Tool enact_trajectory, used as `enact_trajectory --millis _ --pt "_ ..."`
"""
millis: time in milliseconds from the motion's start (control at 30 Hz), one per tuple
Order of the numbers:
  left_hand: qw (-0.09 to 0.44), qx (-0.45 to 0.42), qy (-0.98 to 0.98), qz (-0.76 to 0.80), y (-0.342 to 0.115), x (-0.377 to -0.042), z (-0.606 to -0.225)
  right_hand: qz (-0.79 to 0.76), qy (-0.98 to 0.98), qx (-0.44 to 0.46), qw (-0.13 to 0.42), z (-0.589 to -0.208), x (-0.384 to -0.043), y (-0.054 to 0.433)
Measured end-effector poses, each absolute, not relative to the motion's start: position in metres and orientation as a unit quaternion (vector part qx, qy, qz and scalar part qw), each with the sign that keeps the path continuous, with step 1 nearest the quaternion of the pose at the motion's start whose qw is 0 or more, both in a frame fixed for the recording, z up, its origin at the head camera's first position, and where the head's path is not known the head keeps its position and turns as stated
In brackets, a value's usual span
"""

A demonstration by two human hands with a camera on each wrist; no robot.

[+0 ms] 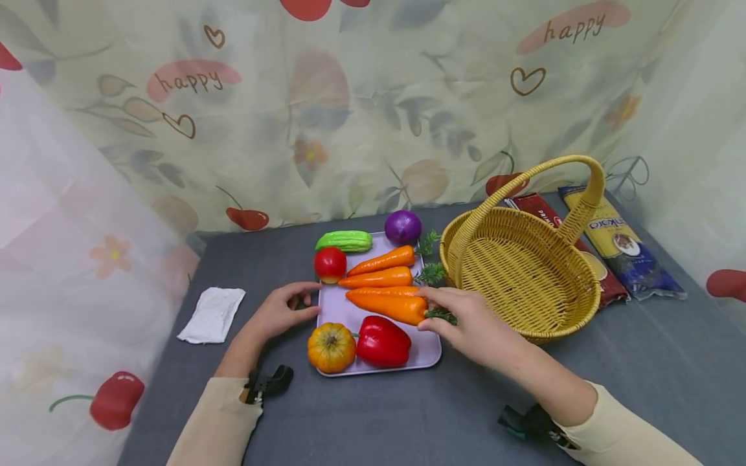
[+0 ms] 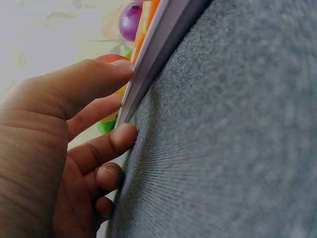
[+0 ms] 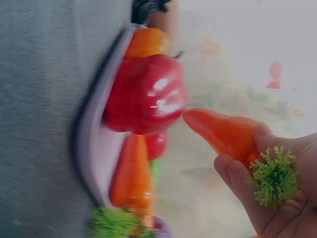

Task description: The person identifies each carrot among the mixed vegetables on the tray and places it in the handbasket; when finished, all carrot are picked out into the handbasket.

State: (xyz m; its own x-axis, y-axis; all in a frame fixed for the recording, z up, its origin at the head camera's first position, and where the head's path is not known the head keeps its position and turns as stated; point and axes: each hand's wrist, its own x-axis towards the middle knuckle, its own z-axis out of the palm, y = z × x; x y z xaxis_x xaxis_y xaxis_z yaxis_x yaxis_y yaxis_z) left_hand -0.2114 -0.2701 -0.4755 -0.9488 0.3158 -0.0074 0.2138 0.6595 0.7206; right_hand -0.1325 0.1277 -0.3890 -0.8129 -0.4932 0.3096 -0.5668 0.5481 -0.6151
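Note:
My right hand grips an orange carrot near its leafy top. In the right wrist view, that carrot is raised above the tray, its tip beside the red bell pepper. More carrots lie on the pale purple tray below. My left hand touches the tray's left edge, thumb and fingers spread apart; the left wrist view shows the thumb against the rim. Around the carrots on the tray are a tomato, a green cucumber-like vegetable, a purple onion and a small pumpkin.
A yellow wicker basket with a tall handle stands right of the tray, close to my right hand. Behind it lie a red packet and a blue-and-yellow packet. A white folded tissue lies at the left. A patterned curtain backs the table.

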Motion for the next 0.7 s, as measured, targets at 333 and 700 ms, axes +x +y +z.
enact_trajectory --millis 333,700 --pt "0.068 0.142 0.911 0.382 -0.27 -0.211 -0.474 0.4 -0.857 0.312 0.097 -0.35 -0.117 0.151" --pt "0.068 0.142 0.91 0.383 -0.269 -0.211 -0.473 0.41 -0.848 0.304 0.144 -0.316 -0.109 0.19"
